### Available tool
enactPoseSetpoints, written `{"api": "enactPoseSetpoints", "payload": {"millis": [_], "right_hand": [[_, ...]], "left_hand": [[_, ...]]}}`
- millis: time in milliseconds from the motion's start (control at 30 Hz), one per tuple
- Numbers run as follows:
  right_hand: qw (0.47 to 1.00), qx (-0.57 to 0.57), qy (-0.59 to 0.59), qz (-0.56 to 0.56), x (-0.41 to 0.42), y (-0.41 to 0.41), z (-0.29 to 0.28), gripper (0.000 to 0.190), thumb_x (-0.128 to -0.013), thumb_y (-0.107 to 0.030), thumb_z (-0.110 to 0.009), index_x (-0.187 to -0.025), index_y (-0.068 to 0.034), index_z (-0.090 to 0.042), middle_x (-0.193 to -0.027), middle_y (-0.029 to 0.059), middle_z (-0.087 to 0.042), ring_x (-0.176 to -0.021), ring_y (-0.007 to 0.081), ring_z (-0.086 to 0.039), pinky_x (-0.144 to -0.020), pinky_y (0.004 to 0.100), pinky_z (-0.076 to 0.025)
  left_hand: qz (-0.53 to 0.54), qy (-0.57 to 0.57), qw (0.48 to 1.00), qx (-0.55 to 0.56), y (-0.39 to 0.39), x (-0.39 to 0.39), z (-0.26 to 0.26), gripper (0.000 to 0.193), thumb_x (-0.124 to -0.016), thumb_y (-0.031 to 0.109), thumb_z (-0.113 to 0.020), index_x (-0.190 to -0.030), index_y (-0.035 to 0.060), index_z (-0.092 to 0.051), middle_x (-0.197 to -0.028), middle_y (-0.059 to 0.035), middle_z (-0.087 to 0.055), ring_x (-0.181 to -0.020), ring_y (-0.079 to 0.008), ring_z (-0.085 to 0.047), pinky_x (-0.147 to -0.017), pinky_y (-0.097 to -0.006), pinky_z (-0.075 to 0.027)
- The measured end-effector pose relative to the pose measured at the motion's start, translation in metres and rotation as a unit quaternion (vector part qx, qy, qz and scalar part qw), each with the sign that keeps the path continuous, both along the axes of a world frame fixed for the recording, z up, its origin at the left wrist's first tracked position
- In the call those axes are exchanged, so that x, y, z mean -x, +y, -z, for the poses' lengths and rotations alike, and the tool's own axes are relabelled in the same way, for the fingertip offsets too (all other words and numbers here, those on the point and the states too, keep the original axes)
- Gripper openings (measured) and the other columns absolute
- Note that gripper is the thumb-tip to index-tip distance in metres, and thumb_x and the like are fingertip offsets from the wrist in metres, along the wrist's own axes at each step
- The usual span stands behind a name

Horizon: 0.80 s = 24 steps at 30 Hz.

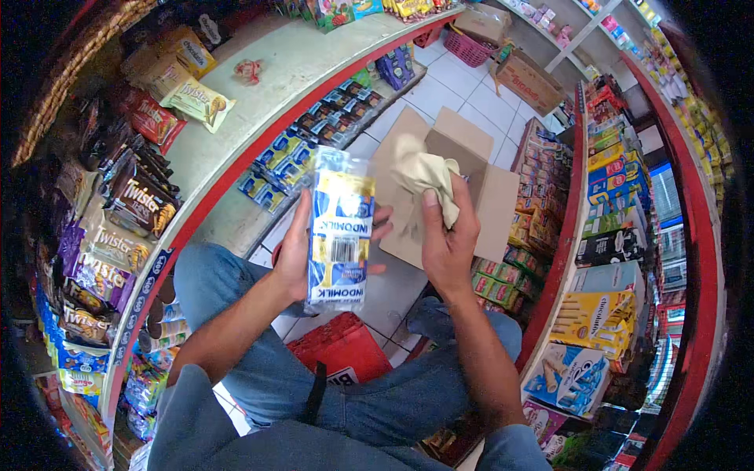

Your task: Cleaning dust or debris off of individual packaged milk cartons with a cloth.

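My left hand (294, 253) holds a clear plastic-wrapped pack of Indomilk cartons or sachets (341, 235), long and upright in the view, with a barcode facing up. Its fingers show past the pack's right side. My right hand (450, 235) grips a crumpled pale yellow cloth (427, 173) between thumb and fingers, to the right of the pack and apart from it. Below the cloth an open cardboard box (492, 206) stands on the tiled floor with its flaps spread; its contents are mostly hidden.
A red-edged shelf (235, 147) with wafer packs curves along the left, above a lower ledge of wrapped packs (283, 159). Another stocked red-edged shelf (565, 253) runs along the right. A red object (341, 347) lies between my knees. Farther back are a pink basket (468, 47) and a carton (527, 82).
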State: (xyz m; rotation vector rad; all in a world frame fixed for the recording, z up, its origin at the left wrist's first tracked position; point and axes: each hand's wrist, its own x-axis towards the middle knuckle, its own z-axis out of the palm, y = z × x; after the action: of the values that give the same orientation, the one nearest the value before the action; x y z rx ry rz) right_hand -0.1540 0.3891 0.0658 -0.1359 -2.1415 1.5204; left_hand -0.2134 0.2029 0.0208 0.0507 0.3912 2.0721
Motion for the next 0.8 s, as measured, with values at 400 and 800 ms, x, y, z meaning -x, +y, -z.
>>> {"api": "enactPoseSetpoints", "payload": {"millis": [400, 800], "right_hand": [[0.886, -0.460, -0.008, -0.053, 0.021, 0.058, 0.011, 0.037, -0.079, -0.011, -0.071, -0.115, -0.011, -0.064, -0.118, 0.0089, -0.068, -0.122, 0.0245, -0.057, -0.115, 0.0528, -0.027], [0.931, -0.303, -0.008, -0.205, 0.025, -0.016, 0.040, 0.034, -0.097, -0.017, -0.057, -0.129, -0.006, -0.060, -0.143, 0.0129, -0.053, -0.141, 0.0365, -0.038, -0.118, 0.0540, -0.023]], "left_hand": [[0.111, 0.021, 0.994, -0.004, 0.012, -0.015, 0.010, 0.083, -0.095, 0.074, -0.024, -0.155, 0.0173, -0.026, -0.155, -0.0144, -0.036, -0.142, -0.0295, -0.038, -0.102, -0.0617, -0.042], [0.015, -0.065, 0.996, 0.056, 0.000, -0.004, 0.033, 0.056, -0.100, 0.058, -0.039, -0.127, 0.0123, -0.058, -0.113, -0.0127, -0.068, -0.096, -0.0280, -0.069, -0.083, -0.0439, -0.058]]}}
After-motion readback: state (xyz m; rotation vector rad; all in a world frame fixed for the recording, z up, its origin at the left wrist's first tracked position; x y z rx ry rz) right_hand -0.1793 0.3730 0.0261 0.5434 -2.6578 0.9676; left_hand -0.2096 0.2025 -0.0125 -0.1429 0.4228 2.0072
